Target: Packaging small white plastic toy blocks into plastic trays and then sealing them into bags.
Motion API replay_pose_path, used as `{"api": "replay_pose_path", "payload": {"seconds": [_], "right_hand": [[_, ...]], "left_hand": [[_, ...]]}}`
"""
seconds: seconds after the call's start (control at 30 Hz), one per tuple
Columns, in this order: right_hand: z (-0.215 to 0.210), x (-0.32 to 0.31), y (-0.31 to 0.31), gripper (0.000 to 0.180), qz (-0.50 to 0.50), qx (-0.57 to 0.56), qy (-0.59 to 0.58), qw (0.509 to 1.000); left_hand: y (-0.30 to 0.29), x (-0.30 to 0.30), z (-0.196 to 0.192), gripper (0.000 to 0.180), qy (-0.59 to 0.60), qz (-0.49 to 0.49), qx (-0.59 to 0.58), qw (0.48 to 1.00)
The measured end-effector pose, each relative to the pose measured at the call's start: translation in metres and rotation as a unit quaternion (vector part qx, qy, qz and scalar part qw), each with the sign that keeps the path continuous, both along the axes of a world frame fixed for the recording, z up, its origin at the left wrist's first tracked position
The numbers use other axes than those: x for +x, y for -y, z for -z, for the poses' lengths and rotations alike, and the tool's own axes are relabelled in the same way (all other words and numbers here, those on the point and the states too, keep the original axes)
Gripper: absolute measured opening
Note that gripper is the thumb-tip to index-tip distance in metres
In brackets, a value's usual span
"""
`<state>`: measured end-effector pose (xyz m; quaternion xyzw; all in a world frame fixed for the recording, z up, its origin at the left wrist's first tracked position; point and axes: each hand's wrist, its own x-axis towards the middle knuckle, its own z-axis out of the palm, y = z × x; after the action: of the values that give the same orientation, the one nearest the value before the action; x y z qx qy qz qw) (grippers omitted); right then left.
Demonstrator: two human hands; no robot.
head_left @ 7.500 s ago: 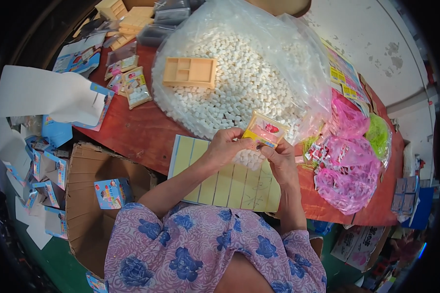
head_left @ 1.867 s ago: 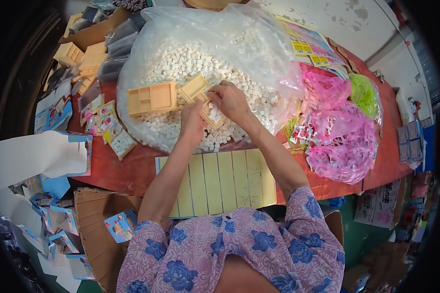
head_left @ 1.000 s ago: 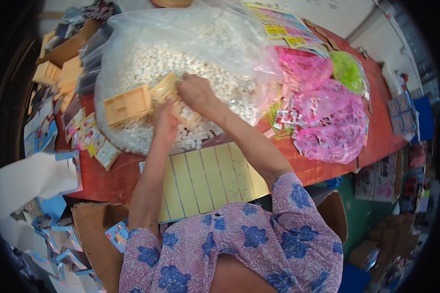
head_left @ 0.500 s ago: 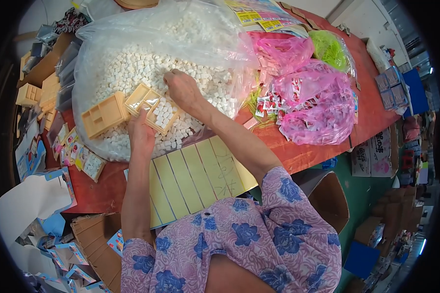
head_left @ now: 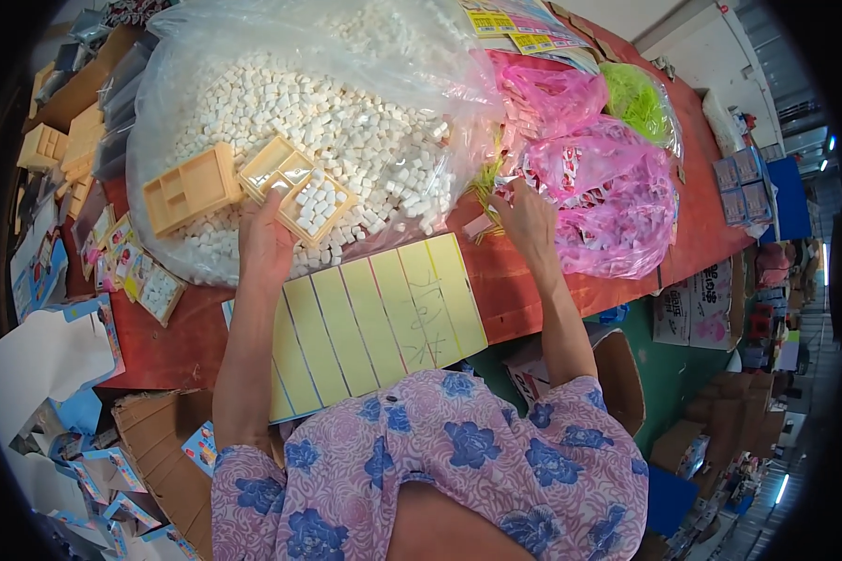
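1. The tan tray (head_left: 301, 192) with compartments sits tilted on the heap of small white blocks (head_left: 346, 122), right at the fingertips of the left hand (head_left: 267, 245). The fingers are closed on its near edge, thumb side hidden, so it looks like a grip holding the tray up at an angle.
2. Some of the tray's compartments have white blocks in them, mostly the ones closest to the hand. The far ones look empty. My guess is the tilt keeps the blocks from sliding out.
3. Just left of that hand is a second tan tray (head_left: 191, 188), lying on the same heap, no blocks in it that I can see.
4. The blocks all sit in a big clear plastic bag (head_left: 196, 56), opened wide, so they're easy to scoop.
5. The right hand (head_left: 526, 222) is well off to the side, fingers spread a bit and resting at the edge of the pink bags (head_left: 617, 201) full of small packets. Can't tell if it's pinching anything.
6. Below both hands there's a yellow sheet (head_left: 374, 318) ruled into strips on the red table (head_left: 524, 290).
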<state>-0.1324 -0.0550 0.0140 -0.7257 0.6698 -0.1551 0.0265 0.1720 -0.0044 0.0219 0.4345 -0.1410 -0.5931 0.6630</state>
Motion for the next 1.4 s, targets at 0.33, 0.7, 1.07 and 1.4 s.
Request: {"api": "replay_pose_path", "payload": {"seconds": [0.33,0.7,1.07,1.4], "right_hand": [[0.028,-0.015,0.022,0.031,0.046,0.020,0.003,0.999],[0.015,-0.014,-0.005,0.019,-0.159,0.035,0.094,0.982],[0.018,-0.005,-0.001,0.016,-0.294,-0.035,-0.068,0.953],[-0.014,-0.024,0.019,0.017,-0.190,0.130,0.133,0.964]], "left_hand": [[-0.006,-0.005,0.000,0.029,-0.001,0.007,0.004,1.000],[-0.005,-0.005,-0.001,0.029,0.001,0.006,0.003,1.000],[-0.004,-0.005,-0.002,0.030,-0.001,0.015,0.007,1.000],[-0.004,0.003,0.007,0.026,-0.010,0.052,-0.010,0.999]]}}
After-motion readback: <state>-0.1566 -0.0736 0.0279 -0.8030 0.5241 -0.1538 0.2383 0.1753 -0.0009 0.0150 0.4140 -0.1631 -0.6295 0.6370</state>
